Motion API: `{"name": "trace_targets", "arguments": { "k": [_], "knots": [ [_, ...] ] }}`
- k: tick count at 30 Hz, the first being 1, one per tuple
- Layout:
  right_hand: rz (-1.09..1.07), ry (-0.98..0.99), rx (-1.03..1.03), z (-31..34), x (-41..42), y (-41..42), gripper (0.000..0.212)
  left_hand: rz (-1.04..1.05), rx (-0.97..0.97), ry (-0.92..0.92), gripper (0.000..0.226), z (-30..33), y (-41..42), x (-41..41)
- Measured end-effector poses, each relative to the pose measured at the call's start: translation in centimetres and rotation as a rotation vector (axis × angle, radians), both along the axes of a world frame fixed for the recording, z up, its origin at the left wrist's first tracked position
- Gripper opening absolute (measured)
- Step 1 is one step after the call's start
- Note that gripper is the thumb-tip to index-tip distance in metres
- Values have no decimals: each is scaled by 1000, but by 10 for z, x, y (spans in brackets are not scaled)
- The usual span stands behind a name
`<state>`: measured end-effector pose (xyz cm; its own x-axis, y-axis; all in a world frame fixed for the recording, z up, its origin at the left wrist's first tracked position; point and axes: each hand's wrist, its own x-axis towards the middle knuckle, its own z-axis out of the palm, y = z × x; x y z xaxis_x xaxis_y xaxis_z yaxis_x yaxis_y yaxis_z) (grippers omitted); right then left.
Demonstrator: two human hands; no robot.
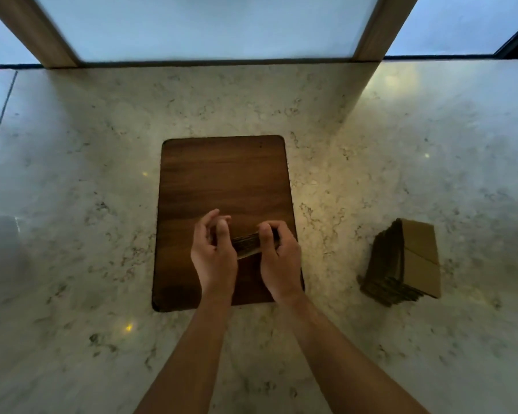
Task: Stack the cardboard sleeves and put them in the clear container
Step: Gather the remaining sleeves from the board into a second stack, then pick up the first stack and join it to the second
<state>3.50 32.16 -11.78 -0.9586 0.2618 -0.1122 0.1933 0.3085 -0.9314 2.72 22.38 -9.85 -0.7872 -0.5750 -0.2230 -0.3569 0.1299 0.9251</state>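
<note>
A small bundle of cardboard sleeves (253,245) is held edge-up over the near half of the wooden cutting board (221,180), pinched between both hands. The right hand (278,255) grips its right end, and the left hand (213,249) presses its left end with curled fingers. A larger stack of flattened sleeves (407,264) leans on the marble countertop (72,204), well apart toward the right edge.

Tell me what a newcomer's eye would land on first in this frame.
First, the left hand and right hand meeting over the dark wooden board at centre, pinching a small bundle of cardboard sleeves between them. Next, the bigger, slumped stack of sleeves on the marble counter to the right.
</note>
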Motion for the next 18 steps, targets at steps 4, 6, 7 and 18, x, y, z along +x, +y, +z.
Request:
{"name": "trace_targets", "arguments": {
  "k": [4, 6, 7, 18],
  "knots": [
    [215, 92, 263, 9, -1, 28, 41, 7, -65, -41, 22, -2, 3, -7],
    [525, 170, 450, 20, -4, 41, 43, 13, -76, -54, 22, -1, 4, -10],
    [683, 159, 541, 29, -6, 48, 47, 2, -85, -54, 23, 2, 8, -10],
    [540, -239, 361, 114, -21, 80, 33, -11, 23, -68, 42, 55, 42, -10]
  ]
}}
